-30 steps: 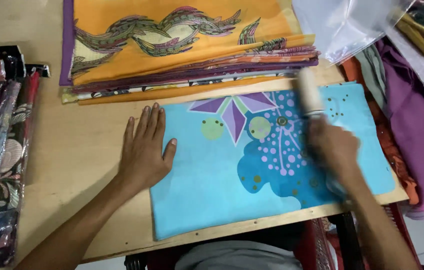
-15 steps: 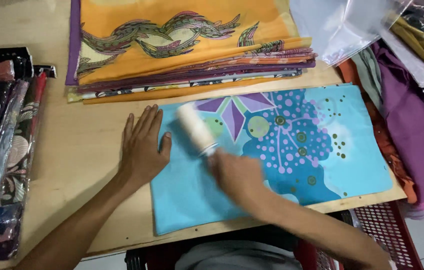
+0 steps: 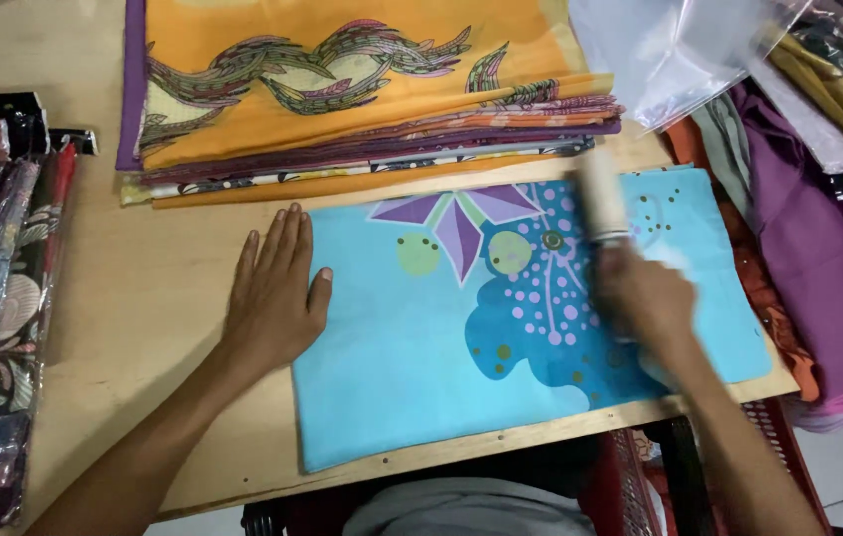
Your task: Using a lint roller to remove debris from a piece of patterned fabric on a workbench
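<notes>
L hand (image 3: 273, 298) flat, fingers spread, pinning blue cloth (image 3: 412, 367) near worktop (image 3: 143, 298) front edge. R hand (image 3: 645, 298) clenched on white roller (image 3: 602, 203), blurred, over cloth's right half.

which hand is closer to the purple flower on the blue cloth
Left. The left hand lies flat at the blue cloth's left edge, beside the purple flower; the right hand, holding a roller, is farther right.

Left hand (image 3: 273, 293) flat on the wooden table (image 3: 143, 298), thumb touching the light blue patterned cloth (image 3: 421, 367), right hand (image 3: 645, 298) blurred, gripping a white roller (image 3: 602, 203) on the cloth, orange fabric stack (image 3: 342, 99) behind, purple cloth (image 3: 819, 258) at right
</notes>
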